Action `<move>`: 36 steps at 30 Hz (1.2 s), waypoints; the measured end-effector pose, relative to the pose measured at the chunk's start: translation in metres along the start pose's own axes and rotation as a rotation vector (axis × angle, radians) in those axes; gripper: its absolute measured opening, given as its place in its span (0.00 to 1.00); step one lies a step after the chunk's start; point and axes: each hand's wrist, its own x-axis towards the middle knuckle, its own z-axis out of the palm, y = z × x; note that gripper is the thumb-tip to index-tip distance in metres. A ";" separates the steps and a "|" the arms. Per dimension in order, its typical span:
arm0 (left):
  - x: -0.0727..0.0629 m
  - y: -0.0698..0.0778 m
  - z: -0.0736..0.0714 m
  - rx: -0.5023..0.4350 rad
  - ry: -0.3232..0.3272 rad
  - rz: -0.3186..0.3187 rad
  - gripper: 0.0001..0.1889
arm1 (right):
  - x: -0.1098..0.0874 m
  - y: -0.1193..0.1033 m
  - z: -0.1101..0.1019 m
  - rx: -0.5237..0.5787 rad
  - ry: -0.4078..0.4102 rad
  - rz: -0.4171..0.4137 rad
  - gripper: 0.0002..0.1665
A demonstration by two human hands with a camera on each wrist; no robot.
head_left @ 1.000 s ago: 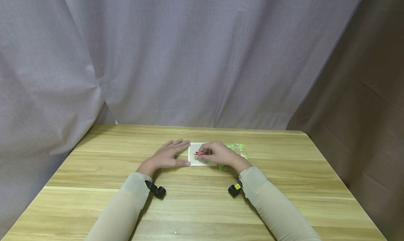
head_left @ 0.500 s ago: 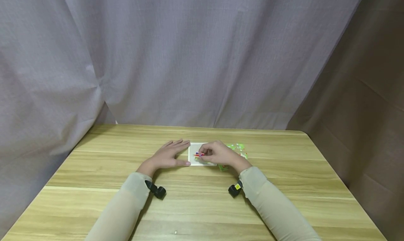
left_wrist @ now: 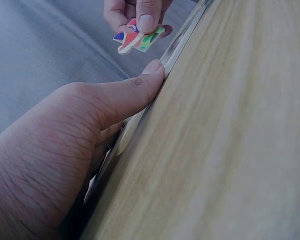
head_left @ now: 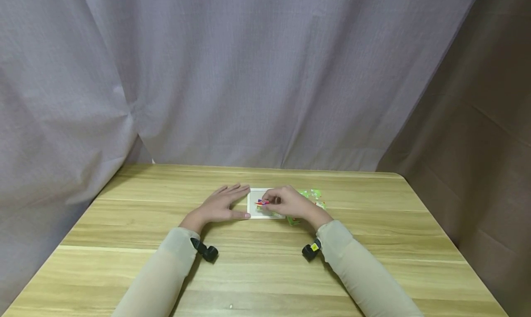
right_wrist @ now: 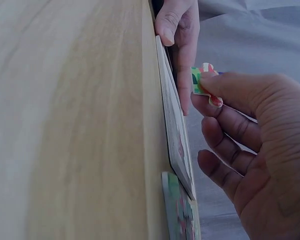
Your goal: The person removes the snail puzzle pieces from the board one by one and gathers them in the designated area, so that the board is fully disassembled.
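A jigsaw puzzle piece [right_wrist: 206, 84] in red, green and blue is pinched between the thumb and index finger of my right hand [head_left: 292, 203]. That hand holds it just above a white-edged puzzle frame [head_left: 248, 202]; in the left wrist view the piece [left_wrist: 135, 40] hangs tilted in the air. My left hand [head_left: 220, 206] lies with its fingers spread, the thumb and fingertips touching the frame's left edge. Part of the frame is hidden behind my right hand.
Several green puzzle pieces [head_left: 316, 193] lie on the wooden table [head_left: 265, 271] to the right of the frame, partly covered by my right hand and wrist. A grey curtain [head_left: 249, 77] hangs behind the table's far edge.
The right wrist has shifted very slightly to the right, and the pinched puzzle piece has moved a touch with it. My left hand has kept its place on the frame.
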 end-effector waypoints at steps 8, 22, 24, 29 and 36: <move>0.000 0.002 -0.001 -0.012 0.005 0.004 0.49 | -0.023 0.006 -0.016 0.023 0.073 0.052 0.08; -0.003 0.002 -0.004 -0.011 0.002 0.014 0.49 | -0.086 0.029 -0.047 -0.002 0.154 0.213 0.10; -0.003 0.002 -0.004 -0.011 0.001 0.011 0.49 | -0.093 0.033 -0.050 -0.003 0.147 0.230 0.11; -0.002 0.002 -0.002 -0.005 0.001 0.013 0.49 | -0.107 0.043 -0.052 -0.010 0.130 0.251 0.10; -0.001 0.002 -0.001 -0.008 0.007 0.019 0.49 | -0.113 0.049 -0.054 0.012 0.077 0.224 0.07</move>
